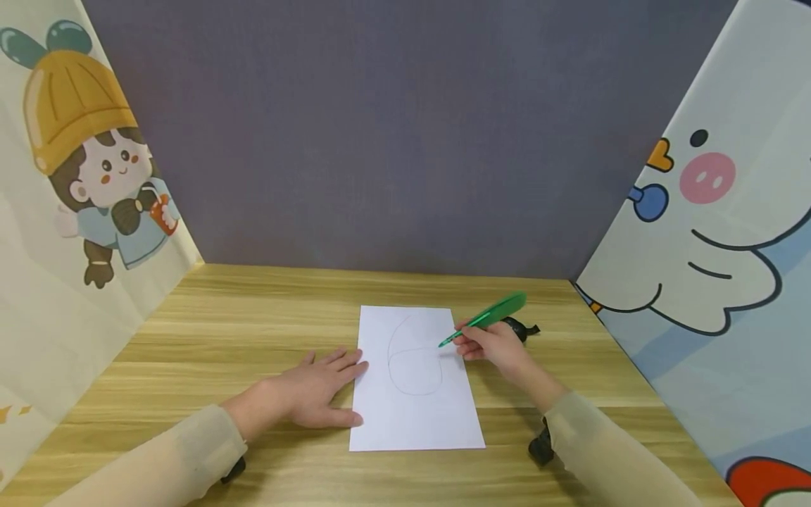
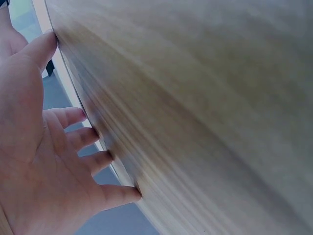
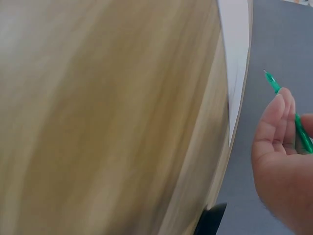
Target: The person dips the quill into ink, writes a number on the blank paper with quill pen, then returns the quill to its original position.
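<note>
A white sheet of paper [image 1: 418, 422] lies on the wooden table, with a thin pencil-like line drawing shaped like a 6 on it. My right hand [image 1: 497, 348] pinches a green feather-topped pen [image 1: 484, 317] over the sheet's right edge. The pen's tip points down and left, close to the drawn curve; in the right wrist view the pen [image 3: 273, 82] shows its tip raised off the paper [image 3: 237, 63]. My left hand [image 1: 317, 387] rests with fingers spread, its thumb and fingertips at the sheet's left edge. In the left wrist view the left hand [image 2: 54, 147] touches the tabletop.
Behind my right hand lies a small black object [image 1: 521, 329], partly hidden by it. The wooden table [image 1: 266, 310] ends at a dark grey panel [image 1: 380, 141]. Cartoon-printed panels flank it, one on the left [image 1: 57, 338] and one on the right [image 1: 728, 282].
</note>
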The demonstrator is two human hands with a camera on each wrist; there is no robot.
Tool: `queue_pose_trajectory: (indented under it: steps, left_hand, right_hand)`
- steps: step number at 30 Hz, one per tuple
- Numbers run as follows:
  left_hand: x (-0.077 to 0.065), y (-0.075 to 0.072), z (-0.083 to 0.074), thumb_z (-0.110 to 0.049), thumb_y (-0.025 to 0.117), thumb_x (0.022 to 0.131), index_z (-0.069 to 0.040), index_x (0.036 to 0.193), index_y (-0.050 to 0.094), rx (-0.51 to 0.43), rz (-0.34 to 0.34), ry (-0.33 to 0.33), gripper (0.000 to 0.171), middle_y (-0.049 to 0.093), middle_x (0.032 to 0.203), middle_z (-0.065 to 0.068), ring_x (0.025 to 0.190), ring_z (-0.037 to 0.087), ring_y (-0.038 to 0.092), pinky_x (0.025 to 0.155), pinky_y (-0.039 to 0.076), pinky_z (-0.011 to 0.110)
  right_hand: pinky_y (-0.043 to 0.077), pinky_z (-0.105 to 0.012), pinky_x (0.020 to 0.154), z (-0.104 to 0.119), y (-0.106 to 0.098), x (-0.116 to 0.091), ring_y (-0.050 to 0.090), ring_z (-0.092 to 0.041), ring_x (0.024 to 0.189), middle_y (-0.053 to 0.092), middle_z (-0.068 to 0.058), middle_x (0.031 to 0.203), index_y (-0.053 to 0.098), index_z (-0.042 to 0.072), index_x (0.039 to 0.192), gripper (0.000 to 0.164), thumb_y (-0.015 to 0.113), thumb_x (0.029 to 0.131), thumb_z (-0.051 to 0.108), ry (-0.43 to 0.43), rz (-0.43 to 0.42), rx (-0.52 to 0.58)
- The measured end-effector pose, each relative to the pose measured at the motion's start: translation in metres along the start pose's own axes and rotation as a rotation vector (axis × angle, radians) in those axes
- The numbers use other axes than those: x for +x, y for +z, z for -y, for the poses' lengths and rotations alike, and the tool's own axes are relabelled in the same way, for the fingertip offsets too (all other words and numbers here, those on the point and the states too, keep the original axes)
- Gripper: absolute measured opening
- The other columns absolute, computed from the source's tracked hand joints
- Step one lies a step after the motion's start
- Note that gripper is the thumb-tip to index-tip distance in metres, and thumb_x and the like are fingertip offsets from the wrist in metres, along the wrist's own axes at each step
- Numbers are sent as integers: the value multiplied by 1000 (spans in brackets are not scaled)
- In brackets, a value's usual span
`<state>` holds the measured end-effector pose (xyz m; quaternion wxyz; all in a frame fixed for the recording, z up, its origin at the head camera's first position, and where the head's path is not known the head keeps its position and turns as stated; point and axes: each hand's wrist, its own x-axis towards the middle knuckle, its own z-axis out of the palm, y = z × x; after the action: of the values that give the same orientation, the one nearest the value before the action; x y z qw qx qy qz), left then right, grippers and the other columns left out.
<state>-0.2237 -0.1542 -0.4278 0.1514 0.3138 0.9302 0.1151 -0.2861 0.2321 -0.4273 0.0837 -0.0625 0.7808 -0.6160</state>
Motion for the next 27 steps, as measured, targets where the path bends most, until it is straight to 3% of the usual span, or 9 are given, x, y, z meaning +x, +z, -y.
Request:
queue_pose_trajectory:
  steps: [7, 20, 27]
  left_hand:
    - [-1, -1, -2, -75, 62, 100, -17, 175, 32, -3, -2, 5, 99, 24, 184, 7, 171, 38, 20, 128, 20, 81]
    - [-3, -1, -2, -75, 63, 100, -17, 175, 32, -2, -5, -1, 99, 24, 184, 7, 171, 39, 21, 128, 20, 81]
    - [-3, 0, -2, -75, 62, 100, -17, 174, 33, 4, -9, -3, 99, 24, 184, 7, 171, 39, 22, 128, 21, 80]
  right_hand:
    - [66, -26, 76, -6, -16, -9, 78, -13, 85, 82, -16, 105, 58, -20, 141, 41, 57, 114, 11, -6, -14, 15]
    - [63, -25, 74, -10, -47, -16, 76, -10, 85, 82, -2, 100, 57, -17, 145, 45, 55, 116, 17, -19, -61, -1]
    - [64, -26, 75, -13, -61, -21, 77, -10, 87, 82, 1, 100, 53, -18, 149, 48, 54, 117, 18, -22, -38, 4]
